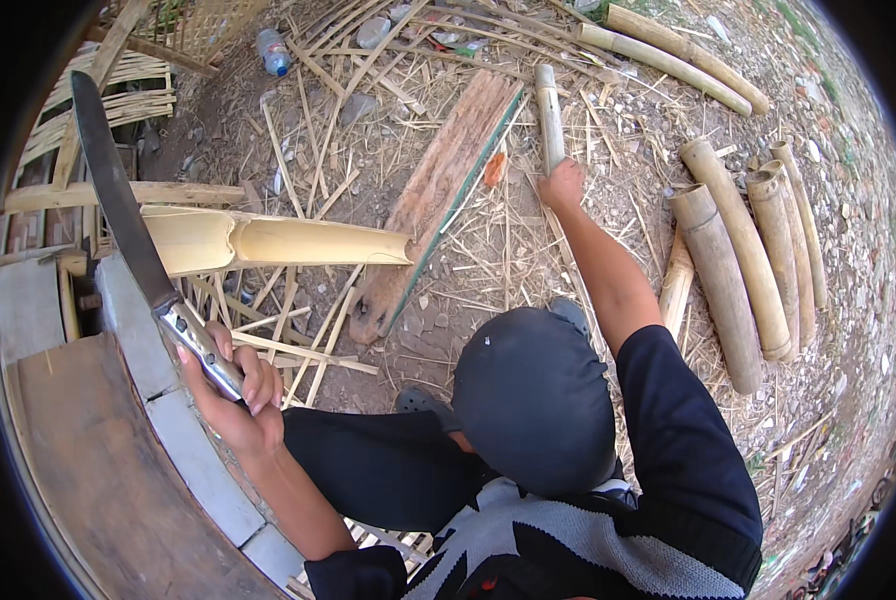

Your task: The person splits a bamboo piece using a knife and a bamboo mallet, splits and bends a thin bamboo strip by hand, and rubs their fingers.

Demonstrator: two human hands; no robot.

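Bamboo length (550, 120) clamped in the right hand (562, 184), near the plank (448, 180); machete (144, 245) gripped in the left hand (236, 396), blade raised, hands well apart; and here, risk of a nasty cut from any stroke glancing off that curved surface!

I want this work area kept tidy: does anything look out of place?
Yes: a plastic bottle lies at the upper left, and an orange scrap sits beside the wooden board. Both look like litter among the bamboo strips.
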